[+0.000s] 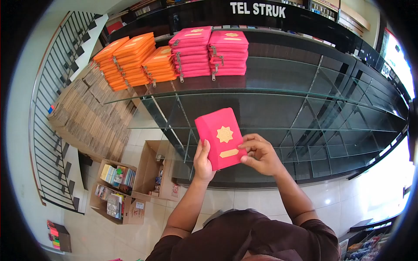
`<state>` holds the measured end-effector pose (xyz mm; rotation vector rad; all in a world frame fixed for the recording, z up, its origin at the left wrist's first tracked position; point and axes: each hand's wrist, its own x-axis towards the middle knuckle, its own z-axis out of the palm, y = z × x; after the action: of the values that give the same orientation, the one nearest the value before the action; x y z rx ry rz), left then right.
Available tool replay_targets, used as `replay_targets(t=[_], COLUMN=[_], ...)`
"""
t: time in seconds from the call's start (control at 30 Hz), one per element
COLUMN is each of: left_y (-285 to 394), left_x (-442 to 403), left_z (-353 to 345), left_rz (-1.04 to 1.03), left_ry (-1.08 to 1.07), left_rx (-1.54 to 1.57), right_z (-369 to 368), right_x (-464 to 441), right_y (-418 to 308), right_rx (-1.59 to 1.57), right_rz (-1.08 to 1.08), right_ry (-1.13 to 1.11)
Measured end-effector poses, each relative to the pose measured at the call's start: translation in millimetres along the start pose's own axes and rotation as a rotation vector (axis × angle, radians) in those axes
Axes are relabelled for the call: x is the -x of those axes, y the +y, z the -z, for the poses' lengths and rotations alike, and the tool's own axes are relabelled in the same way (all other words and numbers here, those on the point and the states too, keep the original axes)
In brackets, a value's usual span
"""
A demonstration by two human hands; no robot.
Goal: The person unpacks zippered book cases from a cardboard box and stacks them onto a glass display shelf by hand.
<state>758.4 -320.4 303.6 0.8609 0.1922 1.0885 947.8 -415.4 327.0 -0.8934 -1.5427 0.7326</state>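
A pink zip case [221, 139] with a gold star emblem and a gold label is held up in front of the glass shelves. My left hand [203, 162] grips its lower left edge, thumb on the front. At the lower right edge, my right hand [260, 154] has thumb and fingers bent around the case's border. Beyond, on the glass top, stand two stacks of pink cases [191, 52], [228, 54] with zip pulls hanging down. Left of them are stacks of orange cases [135, 56].
The glass shelf unit [270, 108] spans the front. Flattened cardboard [93, 113] is piled at the left. Open cardboard boxes [150, 174] with books [118, 176] stand on the floor. A stair railing [41, 108] runs along the far left.
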Motion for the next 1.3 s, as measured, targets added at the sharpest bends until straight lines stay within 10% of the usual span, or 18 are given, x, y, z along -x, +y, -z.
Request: replay_targets(t=[0.43,1.07,1.3], left_y=[26.0,-34.8,-108.8], left_x=[5.7,111.5,172.7], left_z=[-11.8,126.7,248.1], left_rz=[0.045,0.594,0.913], left_ry=[-0.391,0.157,0.322], left_rx=[-0.111,-0.457,-0.719], right_z=[53.3,126.2,125.1], right_x=[-56.7,-253.3,-240.8], right_y=[-62.4,-102.9,-97.3], right_rx=[-0.539,-0.129,0.705], right_rz=[0.22,-0.118,0.026], right_ry=[0.182,0.251,0.311])
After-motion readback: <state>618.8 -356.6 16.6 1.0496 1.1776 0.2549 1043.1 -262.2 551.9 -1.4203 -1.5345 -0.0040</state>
